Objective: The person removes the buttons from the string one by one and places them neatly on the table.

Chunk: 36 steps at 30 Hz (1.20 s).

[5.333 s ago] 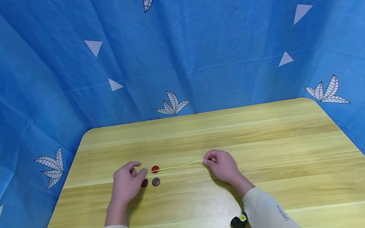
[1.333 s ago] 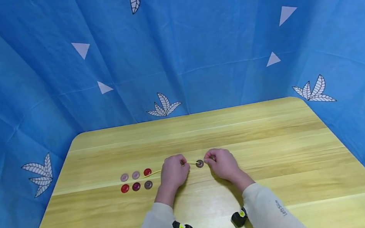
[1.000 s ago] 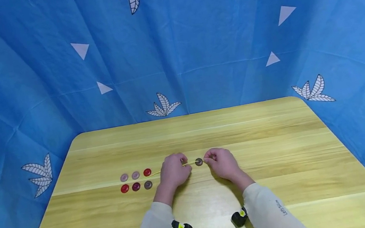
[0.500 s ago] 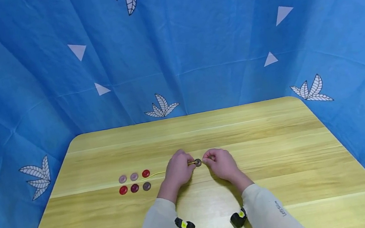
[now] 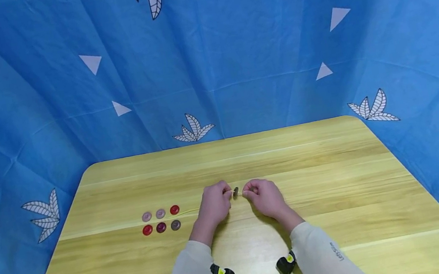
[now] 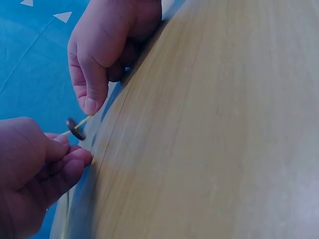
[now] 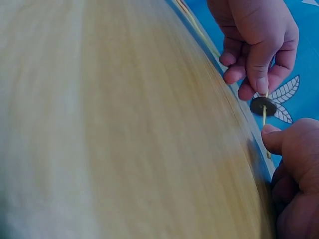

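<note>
A dark brown button (image 5: pixel 236 192) hangs threaded on a thin yellow cord (image 5: pixel 189 211) between my two hands, turned nearly edge-on in the head view. My left hand (image 5: pixel 214 207) pinches the cord just left of the button. On the other side, thumb and forefinger of my right hand (image 5: pixel 267 197) pinch the cord's short end. In the right wrist view the cord passes through the button (image 7: pixel 262 106), and a bit of its tip (image 7: pixel 269 155) shows below the right thumb. The cord's long part trails leftward behind the left hand toward the loose buttons.
Loose buttons lie in two rows on the wooden table (image 5: pixel 319 216): two pale mauve ones (image 5: pixel 160 213) and a red one (image 5: pixel 174 209) behind, a red (image 5: pixel 147 230), a dark red (image 5: pixel 161 227) and a grey-brown one (image 5: pixel 175 225) in front. A blue curtain (image 5: pixel 267 55) hangs behind.
The left hand has come right from beside the loose buttons and now pinches the cord near the dark button. That button has turned from facing the camera to edge-on. The right hand barely moved.
</note>
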{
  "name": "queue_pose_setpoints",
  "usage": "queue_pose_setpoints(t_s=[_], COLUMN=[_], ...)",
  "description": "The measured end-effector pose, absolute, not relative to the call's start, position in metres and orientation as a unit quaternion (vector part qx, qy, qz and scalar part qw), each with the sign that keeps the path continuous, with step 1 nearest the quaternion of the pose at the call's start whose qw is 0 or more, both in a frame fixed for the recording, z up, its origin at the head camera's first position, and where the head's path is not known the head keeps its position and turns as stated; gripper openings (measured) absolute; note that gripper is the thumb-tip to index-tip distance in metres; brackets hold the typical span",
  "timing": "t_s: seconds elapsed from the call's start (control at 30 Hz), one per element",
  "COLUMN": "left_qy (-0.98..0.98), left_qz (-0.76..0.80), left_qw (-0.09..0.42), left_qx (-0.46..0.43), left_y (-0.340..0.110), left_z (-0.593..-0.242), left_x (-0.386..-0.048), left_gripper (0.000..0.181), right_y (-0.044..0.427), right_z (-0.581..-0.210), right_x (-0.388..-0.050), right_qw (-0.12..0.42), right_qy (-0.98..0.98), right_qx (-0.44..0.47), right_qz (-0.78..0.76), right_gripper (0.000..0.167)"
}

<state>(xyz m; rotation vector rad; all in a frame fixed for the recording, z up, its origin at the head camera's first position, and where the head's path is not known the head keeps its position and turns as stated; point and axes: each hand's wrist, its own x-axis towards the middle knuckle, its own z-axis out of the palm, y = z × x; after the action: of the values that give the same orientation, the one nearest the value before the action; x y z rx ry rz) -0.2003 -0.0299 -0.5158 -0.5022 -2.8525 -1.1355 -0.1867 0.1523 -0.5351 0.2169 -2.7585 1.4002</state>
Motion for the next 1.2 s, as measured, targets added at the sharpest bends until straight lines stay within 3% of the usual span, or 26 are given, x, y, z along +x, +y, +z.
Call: queue_pose_setpoints(t_s=[0.27,0.53,0.67,1.2], left_qy=[-0.897,-0.896,-0.9,-0.905], left_qz=[-0.399,-0.404,-0.395,-0.377], left_qw=[0.008,-0.048,-0.049,0.011], left_qx=[-0.192,-0.177,-0.176,-0.196], left_y=[-0.0355,-0.0372,-0.0358,-0.0286], left_z=[-0.5185,-0.5185,-0.5193,-0.5211], left_x=[-0.1997,-0.1975,-0.1976,-0.1963], left_gripper=[0.011,0.037,0.041,0.015], right_y=[0.1531,0.1536,0.1532,0.1528], right_z=[-0.5366,-0.538,-0.538,-0.5369], right_x=[-0.1871,-0.1877,-0.1874,-0.1866], right_qw=[0.022,0.022,0.023,0.022], right_qy=[-0.89,-0.89,-0.889,-0.887], right_qx=[0.071,0.073,0.075,0.078], right_qz=[0.451,0.45,0.45,0.455], right_gripper=[0.011,0.011,0.011,0.013])
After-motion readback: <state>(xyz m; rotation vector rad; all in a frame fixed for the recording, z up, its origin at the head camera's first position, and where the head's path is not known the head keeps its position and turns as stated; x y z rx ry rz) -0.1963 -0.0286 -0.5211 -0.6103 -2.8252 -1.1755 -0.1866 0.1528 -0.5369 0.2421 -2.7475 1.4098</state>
